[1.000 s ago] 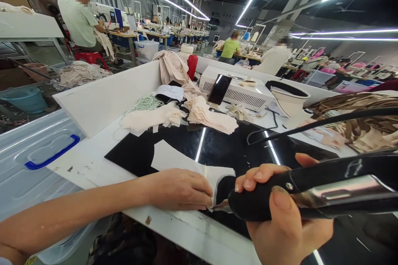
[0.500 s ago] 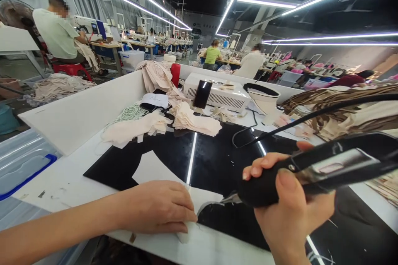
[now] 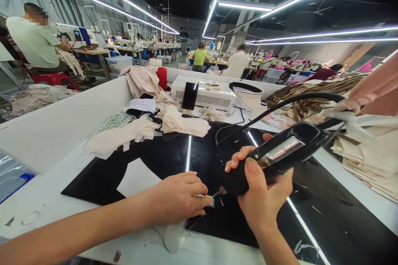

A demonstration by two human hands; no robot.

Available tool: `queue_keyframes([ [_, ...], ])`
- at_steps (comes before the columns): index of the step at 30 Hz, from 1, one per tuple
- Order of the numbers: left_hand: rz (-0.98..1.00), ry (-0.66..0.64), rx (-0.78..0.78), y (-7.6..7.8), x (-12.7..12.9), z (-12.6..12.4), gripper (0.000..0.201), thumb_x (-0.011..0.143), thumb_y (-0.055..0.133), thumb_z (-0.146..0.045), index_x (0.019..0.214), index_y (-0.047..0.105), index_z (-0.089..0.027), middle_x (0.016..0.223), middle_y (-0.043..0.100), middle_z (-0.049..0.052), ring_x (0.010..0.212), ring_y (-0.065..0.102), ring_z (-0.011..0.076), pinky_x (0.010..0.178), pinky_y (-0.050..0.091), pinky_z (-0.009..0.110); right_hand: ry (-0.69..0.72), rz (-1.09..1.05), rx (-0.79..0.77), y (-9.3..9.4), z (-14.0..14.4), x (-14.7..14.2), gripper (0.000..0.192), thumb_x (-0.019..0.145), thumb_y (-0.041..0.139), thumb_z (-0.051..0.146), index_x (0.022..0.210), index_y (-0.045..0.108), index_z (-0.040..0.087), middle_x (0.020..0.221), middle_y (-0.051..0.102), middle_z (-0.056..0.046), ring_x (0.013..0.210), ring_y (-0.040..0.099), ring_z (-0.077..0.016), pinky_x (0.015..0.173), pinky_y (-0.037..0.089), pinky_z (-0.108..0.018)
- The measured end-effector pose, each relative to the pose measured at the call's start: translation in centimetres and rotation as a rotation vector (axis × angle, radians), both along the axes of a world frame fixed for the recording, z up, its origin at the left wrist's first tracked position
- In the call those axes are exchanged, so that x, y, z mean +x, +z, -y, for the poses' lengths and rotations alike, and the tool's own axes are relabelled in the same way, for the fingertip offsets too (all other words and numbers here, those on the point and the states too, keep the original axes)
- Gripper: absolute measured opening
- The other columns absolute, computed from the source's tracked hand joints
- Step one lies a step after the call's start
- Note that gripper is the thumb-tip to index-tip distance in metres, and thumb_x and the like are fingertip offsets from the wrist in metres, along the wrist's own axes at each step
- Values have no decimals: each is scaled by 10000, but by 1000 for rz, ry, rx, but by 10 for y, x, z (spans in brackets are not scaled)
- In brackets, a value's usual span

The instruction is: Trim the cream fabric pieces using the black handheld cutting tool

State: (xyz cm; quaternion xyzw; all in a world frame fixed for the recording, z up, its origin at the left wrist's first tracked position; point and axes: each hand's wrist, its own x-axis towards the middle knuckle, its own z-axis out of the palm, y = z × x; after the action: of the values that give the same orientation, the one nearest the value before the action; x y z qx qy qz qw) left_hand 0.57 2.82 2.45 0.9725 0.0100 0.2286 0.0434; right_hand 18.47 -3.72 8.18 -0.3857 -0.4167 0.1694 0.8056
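the left hand (image 3: 186, 198) is holding a white fabric piece (image 3: 137, 178) at the near middle, its fingers together and clamped on one end; the wider part is lying to the left on a glossy black board (image 3: 231, 223). the right hand (image 3: 261, 188) is gripping a black corded handheld tool (image 3: 280, 149), fingers and thumb wrapping its body, and the metal tip (image 3: 221, 191) is pointing left, just beside the left fingertips. beyond, stacked cream fabric cutouts (image 3: 185, 122) are lying at the board's far edge, and a smartphone (image 3: 190, 96) is leaning against a white vented box (image 3: 205, 93). another person's arm (image 3: 377, 85) is showing at the right edge.
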Motion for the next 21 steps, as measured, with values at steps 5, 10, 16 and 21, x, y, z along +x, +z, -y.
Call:
queue_keyframes([
  [5, -30, 15, 56, -4, 3, -3, 268, 967, 786, -341, 1170, 692, -192, 1040, 686, 24, 943, 657, 185, 1131, 464, 380, 8, 18, 8, -2, 0, 0, 477, 883, 808, 265, 1304, 585, 287, 823, 692, 59, 607, 646, -125, 560, 586, -293],
  [10, -60, 37, 69, 0, 2, -2, 308, 962, 792, -332, 1205, 681, -179, 1039, 667, 23, 943, 625, 192, 1058, 492, 353, 6, 11, -3, -3, 0, 0, 440, 881, 813, 261, 1266, 602, 294, 827, 689, 54, 610, 648, -123, 557, 580, -283],
  [16, -64, 48, 89, 0, 0, -2, 301, 968, 783, -335, 1189, 669, -166, 1025, 659, 27, 928, 605, 197, 1013, 490, 341, 14, 10, 3, -3, 1, 1, 450, 885, 807, 263, 1281, 597, 305, 834, 683, 52, 613, 645, -124, 564, 586, -291],
  [21, -61, 45, 122, -1, -1, -2, 326, 964, 785, -341, 1201, 660, -154, 1031, 654, 26, 929, 591, 195, 979, 502, 327, 1, 13, -2, -3, 0, 2, 442, 883, 814, 267, 1270, 601, 295, 828, 684, 53, 610, 645, -122, 557, 583, -286],
])
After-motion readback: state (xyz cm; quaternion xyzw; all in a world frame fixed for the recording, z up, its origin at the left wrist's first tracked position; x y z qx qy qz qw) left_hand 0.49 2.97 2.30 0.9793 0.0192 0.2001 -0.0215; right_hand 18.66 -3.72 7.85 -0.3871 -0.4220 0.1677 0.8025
